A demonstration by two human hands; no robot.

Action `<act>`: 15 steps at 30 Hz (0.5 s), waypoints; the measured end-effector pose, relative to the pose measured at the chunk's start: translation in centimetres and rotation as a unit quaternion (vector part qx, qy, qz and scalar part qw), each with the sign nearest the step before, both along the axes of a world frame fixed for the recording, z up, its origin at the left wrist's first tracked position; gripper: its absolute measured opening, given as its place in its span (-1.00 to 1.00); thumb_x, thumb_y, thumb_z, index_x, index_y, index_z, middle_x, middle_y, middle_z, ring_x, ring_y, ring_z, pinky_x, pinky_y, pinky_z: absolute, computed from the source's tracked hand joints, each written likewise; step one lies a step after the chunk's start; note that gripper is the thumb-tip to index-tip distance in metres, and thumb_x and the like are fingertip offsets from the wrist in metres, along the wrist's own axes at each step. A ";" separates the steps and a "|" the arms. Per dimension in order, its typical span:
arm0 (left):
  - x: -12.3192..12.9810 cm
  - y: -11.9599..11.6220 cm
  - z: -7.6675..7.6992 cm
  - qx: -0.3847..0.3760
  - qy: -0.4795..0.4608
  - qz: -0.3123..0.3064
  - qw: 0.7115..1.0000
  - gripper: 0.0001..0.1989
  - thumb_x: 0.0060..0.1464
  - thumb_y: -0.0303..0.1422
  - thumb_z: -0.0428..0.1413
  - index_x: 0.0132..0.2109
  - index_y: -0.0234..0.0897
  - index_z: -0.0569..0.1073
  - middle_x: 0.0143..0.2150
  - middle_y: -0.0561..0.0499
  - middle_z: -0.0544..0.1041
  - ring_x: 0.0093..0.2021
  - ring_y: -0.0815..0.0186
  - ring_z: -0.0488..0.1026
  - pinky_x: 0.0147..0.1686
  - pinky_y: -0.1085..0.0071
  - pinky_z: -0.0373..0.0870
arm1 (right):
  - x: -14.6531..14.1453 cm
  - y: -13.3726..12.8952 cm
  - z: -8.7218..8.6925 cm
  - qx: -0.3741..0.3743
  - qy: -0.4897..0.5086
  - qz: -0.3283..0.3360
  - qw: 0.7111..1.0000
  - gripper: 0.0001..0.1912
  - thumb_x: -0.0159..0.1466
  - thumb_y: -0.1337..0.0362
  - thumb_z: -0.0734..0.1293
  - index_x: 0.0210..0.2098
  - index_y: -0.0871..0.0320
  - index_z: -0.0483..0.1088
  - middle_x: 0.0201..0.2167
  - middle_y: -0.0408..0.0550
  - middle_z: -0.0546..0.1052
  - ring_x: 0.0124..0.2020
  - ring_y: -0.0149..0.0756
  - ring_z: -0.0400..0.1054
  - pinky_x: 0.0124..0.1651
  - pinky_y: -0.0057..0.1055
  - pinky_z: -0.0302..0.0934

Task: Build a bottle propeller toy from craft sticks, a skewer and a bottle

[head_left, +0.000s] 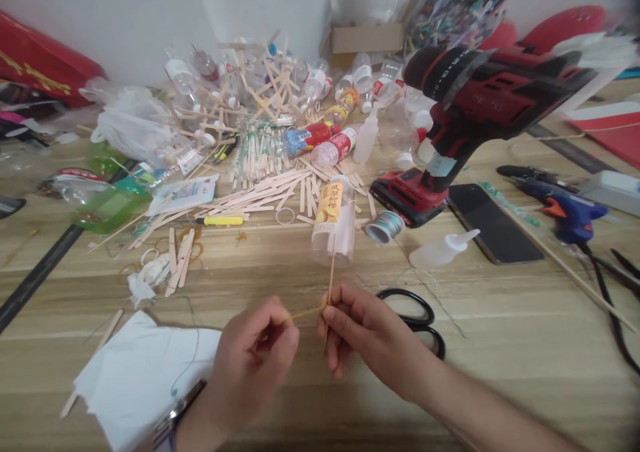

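In my right hand [357,325] a thin wooden stick [331,275] is pinched upright between thumb and fingers. A yellow rubber band [307,313] runs from the stick to my left hand [257,359], whose closed thumb and fingers pull its other end taut. Just beyond the stick's upper end stands a cut clear plastic bottle [341,242] with a yellow label. Black-handled scissors [413,312] lie beside my right hand, their blades hidden. White paper sheets [145,372] lie left of my left wrist.
A red and black cordless drill [470,105] stands at the right, near a thread spool [385,227], a glue bottle [445,249], a phone [495,224] and a blue glue gun [565,205]. Craft sticks [265,192], a yellow cutter [223,221] and several plastic bottles [340,147] crowd the back.
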State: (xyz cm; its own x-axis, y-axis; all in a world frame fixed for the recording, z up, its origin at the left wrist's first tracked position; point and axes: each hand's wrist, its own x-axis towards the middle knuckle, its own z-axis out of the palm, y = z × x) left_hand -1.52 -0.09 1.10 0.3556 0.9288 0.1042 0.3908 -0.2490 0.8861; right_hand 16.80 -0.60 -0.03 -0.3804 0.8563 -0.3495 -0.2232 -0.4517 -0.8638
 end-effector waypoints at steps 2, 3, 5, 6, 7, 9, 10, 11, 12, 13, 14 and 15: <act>0.1 0.4 0.1 0.000 0.080 0.034 0.996 -0.82 0.15 -0.40 0.02 -0.44 -0.23 0.34 -0.58 0.16 0.20 -0.58 0.44 0.19 -0.58 0.53 0.16 | -0.1 -0.1 -0.1 0.010 -0.016 -0.001 1.000 -0.61 0.21 -0.06 0.31 -0.42 0.16 0.25 -0.66 -0.26 0.38 -0.67 -0.49 0.31 -0.57 -0.52 0.26; 0.2 0.5 0.1 0.027 0.106 0.035 0.993 -0.87 0.13 -0.44 0.03 -0.39 -0.23 0.39 -0.58 0.17 0.21 -0.58 0.44 0.20 -0.58 0.55 0.16 | -0.1 -0.1 -0.1 0.015 -0.022 0.003 1.000 -0.62 0.21 -0.05 0.31 -0.43 0.16 0.25 -0.67 -0.26 0.38 -0.67 -0.49 0.29 -0.56 -0.52 0.26; 0.3 0.8 0.3 0.109 0.137 0.007 0.985 -0.82 0.09 -0.53 0.00 -0.35 -0.24 0.47 -0.55 0.15 0.25 -0.56 0.45 0.24 -0.56 0.56 0.18 | -0.1 -0.3 -0.2 0.023 -0.032 0.011 0.999 -0.65 0.24 -0.01 0.29 -0.43 0.16 0.25 -0.67 -0.26 0.36 -0.67 -0.50 0.27 -0.56 -0.52 0.24; 0.3 0.9 0.3 0.152 0.148 -0.007 0.977 -0.77 0.07 -0.56 -0.02 -0.35 -0.24 0.50 -0.52 0.12 0.28 -0.54 0.45 0.27 -0.54 0.56 0.20 | -0.2 -0.3 -0.2 0.027 -0.036 0.014 0.999 -0.67 0.25 0.01 0.28 -0.43 0.15 0.25 -0.67 -0.27 0.36 -0.67 -0.50 0.26 -0.56 -0.53 0.23; 0.3 0.9 0.3 0.188 0.158 -0.017 0.969 -0.74 0.07 -0.58 -0.04 -0.37 -0.25 0.52 -0.50 0.10 0.30 -0.52 0.45 0.29 -0.53 0.56 0.21 | -0.2 -0.4 -0.2 0.031 -0.039 0.017 0.999 -0.69 0.26 0.04 0.27 -0.43 0.15 0.24 -0.68 -0.27 0.35 -0.67 -0.50 0.26 -0.56 -0.53 0.21; 0.3 0.9 0.2 0.226 0.178 -0.007 0.958 -0.71 0.08 -0.59 -0.05 -0.35 -0.27 0.55 -0.49 0.07 0.33 -0.50 0.44 0.33 -0.52 0.57 0.23 | -0.2 -0.4 -0.2 0.039 -0.046 0.025 0.998 -0.73 0.28 0.08 0.25 -0.42 0.14 0.24 -0.66 -0.27 0.35 -0.66 -0.49 0.25 -0.56 -0.52 0.21; 0.3 0.8 0.1 0.232 0.185 0.004 0.955 -0.71 0.09 -0.59 -0.04 -0.32 -0.28 0.56 -0.48 0.07 0.34 -0.50 0.44 0.34 -0.51 0.57 0.25 | -0.3 -0.4 -0.3 0.045 -0.053 0.028 0.997 -0.75 0.29 0.10 0.24 -0.41 0.14 0.24 -0.65 -0.27 0.34 -0.66 -0.48 0.26 -0.56 -0.51 0.21; 0.4 0.8 -0.1 0.232 0.189 0.014 0.954 -0.72 0.10 -0.58 -0.04 -0.30 -0.28 0.56 -0.47 0.06 0.36 -0.50 0.44 0.35 -0.50 0.56 0.26 | -0.3 -0.4 -0.3 0.052 -0.063 0.030 0.996 -0.77 0.30 0.13 0.22 -0.41 0.14 0.24 -0.65 -0.26 0.35 -0.65 -0.47 0.26 -0.55 -0.50 0.21; 0.4 0.7 -0.3 0.227 0.191 0.022 0.955 -0.73 0.10 -0.57 -0.03 -0.27 -0.29 0.57 -0.46 0.06 0.38 -0.49 0.44 0.37 -0.49 0.56 0.27 | -0.3 -0.4 -0.3 0.061 -0.079 0.032 0.994 -0.79 0.31 0.16 0.21 -0.41 0.14 0.24 -0.65 -0.25 0.35 -0.64 -0.46 0.27 -0.53 -0.49 0.21; 0.5 0.7 -0.4 0.220 0.192 0.030 0.956 -0.74 0.11 -0.55 -0.02 -0.25 -0.29 0.57 -0.45 0.05 0.40 -0.49 0.44 0.38 -0.48 0.55 0.28 | -0.3 -0.4 -0.3 0.072 -0.098 0.033 0.992 -0.80 0.31 0.19 0.20 -0.41 0.13 0.25 -0.64 -0.25 0.36 -0.63 -0.45 0.28 -0.51 -0.49 0.21; 0.6 0.7 -0.6 0.208 0.194 0.036 0.958 -0.74 0.12 -0.53 -0.02 -0.23 -0.29 0.57 -0.45 0.05 0.41 -0.49 0.43 0.38 -0.47 0.55 0.28 | -0.4 -0.4 -0.4 0.084 -0.117 0.033 0.989 -0.81 0.32 0.22 0.20 -0.41 0.13 0.25 -0.64 -0.24 0.36 -0.61 -0.44 0.29 -0.49 -0.48 0.20; 0.7 0.8 -0.6 0.191 0.199 0.039 0.961 -0.74 0.13 -0.51 -0.01 -0.21 -0.29 0.58 -0.44 0.04 0.43 -0.49 0.43 0.39 -0.47 0.54 0.28 | -0.4 -0.4 -0.4 0.095 -0.133 0.034 0.986 -0.82 0.32 0.25 0.19 -0.42 0.13 0.26 -0.64 -0.23 0.37 -0.59 -0.43 0.30 -0.47 -0.48 0.20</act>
State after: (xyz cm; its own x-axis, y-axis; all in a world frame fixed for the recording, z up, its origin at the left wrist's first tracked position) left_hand -0.85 0.70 0.50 0.3684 0.8753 0.3133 0.7099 -0.4824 0.5132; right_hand 16.43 -1.01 -0.44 -0.3559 0.8915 -0.2803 0.0480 -0.2821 -0.9582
